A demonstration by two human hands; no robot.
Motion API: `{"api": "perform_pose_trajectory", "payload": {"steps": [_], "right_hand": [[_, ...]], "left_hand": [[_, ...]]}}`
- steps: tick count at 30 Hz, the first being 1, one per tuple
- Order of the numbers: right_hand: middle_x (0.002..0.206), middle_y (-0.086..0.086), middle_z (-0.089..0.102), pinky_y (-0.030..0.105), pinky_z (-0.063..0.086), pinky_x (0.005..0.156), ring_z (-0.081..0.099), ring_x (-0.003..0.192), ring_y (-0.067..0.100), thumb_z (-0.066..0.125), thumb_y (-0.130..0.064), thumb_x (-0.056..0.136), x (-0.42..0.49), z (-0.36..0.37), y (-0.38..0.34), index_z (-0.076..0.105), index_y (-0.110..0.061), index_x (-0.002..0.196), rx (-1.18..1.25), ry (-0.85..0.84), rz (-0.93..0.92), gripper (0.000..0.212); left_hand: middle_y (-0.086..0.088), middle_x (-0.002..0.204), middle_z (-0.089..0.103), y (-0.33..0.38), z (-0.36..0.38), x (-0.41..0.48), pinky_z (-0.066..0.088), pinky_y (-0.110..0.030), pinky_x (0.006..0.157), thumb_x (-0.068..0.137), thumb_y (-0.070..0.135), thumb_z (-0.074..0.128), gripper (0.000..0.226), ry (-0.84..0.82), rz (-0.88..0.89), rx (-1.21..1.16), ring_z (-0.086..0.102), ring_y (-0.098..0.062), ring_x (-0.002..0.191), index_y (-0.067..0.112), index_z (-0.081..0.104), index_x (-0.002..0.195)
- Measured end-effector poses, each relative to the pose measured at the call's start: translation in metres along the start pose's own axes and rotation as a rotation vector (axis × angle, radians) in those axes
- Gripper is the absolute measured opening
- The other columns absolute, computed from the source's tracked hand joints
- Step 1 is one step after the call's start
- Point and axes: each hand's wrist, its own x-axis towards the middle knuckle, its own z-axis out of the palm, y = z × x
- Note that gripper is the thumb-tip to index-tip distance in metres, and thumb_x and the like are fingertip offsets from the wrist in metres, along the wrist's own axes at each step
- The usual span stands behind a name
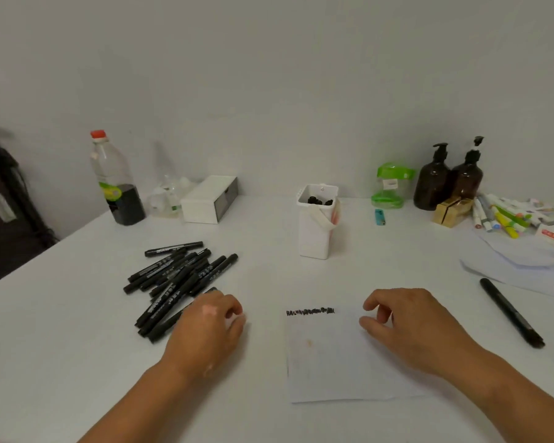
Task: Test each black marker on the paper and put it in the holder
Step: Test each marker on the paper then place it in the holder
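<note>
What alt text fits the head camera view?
Two bare hands over a white table: the left hand at a pile of black markers, the right hand above a paper with black scribble. A white holder stands behind.

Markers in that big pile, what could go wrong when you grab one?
The pile of markers is loose and crisscrossed, so the left hand pulling one out might roll others away. The paper lies loose; it could slide while scribbling unless the right hand presses it. The holder is tall and narrow, so a bump might tip it.
</note>
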Motion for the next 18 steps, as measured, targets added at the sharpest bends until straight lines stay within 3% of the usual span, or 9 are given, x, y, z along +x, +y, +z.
{"api": "perform_pose_trajectory", "payload": {"steps": [4, 8, 10, 14, 17, 18], "right_hand": [[0.077, -0.018, 0.067, 0.019, 0.049, 0.069, 0.06, 0.074, -0.002, 0.07, -0.05, 0.089, 0.012, 0.01, -0.01, 0.067, -0.044, 0.095, 0.098, -0.001, -0.029, 0.009], [0.07, -0.022, 0.066, 0.02, 0.046, 0.065, 0.061, 0.071, -0.001, 0.075, -0.042, 0.086, 0.01, 0.02, -0.007, 0.064, -0.048, 0.085, 0.228, 0.05, -0.008, 0.013], [0.078, -0.032, 0.065, 0.017, 0.042, 0.062, 0.06, 0.08, -0.005, 0.076, -0.042, 0.085, 0.005, 0.022, -0.002, 0.065, -0.049, 0.086, 0.258, 0.051, -0.021, 0.013], [0.091, -0.043, 0.059, 0.016, 0.042, 0.063, 0.057, 0.088, -0.007, 0.075, -0.04, 0.085, -0.001, 0.022, 0.003, 0.064, -0.049, 0.088, 0.25, 0.065, -0.054, 0.014], [0.089, -0.039, 0.061, 0.015, 0.046, 0.065, 0.06, 0.082, 0.002, 0.077, -0.037, 0.085, 0.001, 0.022, 0.002, 0.068, -0.047, 0.088, 0.291, 0.092, -0.071, 0.013], [0.088, -0.037, 0.062, 0.015, 0.047, 0.068, 0.061, 0.079, 0.004, 0.077, -0.036, 0.084, 0.001, 0.022, 0.0, 0.069, -0.046, 0.087, 0.316, 0.101, -0.074, 0.014]], "left_hand": [[0.001, 0.105, 0.065, -0.042, -0.025, -0.007, 0.048, -0.04, 0.085, 0.086, 0.021, 0.066, 0.027, 0.028, -0.179, 0.365, 0.059, -0.025, 0.101, 0.02, 0.071, 0.113], [0.011, 0.102, 0.063, -0.051, -0.029, -0.009, 0.037, -0.036, 0.088, 0.089, 0.031, 0.057, 0.025, -0.052, -0.24, 0.497, 0.056, -0.018, 0.101, 0.028, 0.066, 0.111], [0.012, 0.101, 0.062, -0.05, -0.026, -0.01, 0.033, -0.034, 0.089, 0.091, 0.03, 0.053, 0.022, -0.069, -0.256, 0.488, 0.056, -0.016, 0.101, 0.029, 0.066, 0.108], [0.009, 0.104, 0.062, -0.036, -0.022, -0.003, 0.042, -0.028, 0.087, 0.094, 0.027, 0.055, 0.02, -0.095, -0.242, 0.307, 0.06, -0.013, 0.097, 0.027, 0.068, 0.11], [0.013, 0.089, 0.066, -0.006, -0.021, 0.007, 0.043, -0.01, 0.065, 0.091, 0.026, 0.064, 0.012, -0.103, -0.25, -0.036, 0.061, -0.002, 0.075, 0.028, 0.069, 0.102], [0.011, 0.083, 0.068, 0.005, -0.018, 0.012, 0.044, -0.01, 0.059, 0.09, 0.026, 0.065, 0.009, -0.128, -0.286, -0.194, 0.062, -0.002, 0.068, 0.029, 0.069, 0.097]]}}
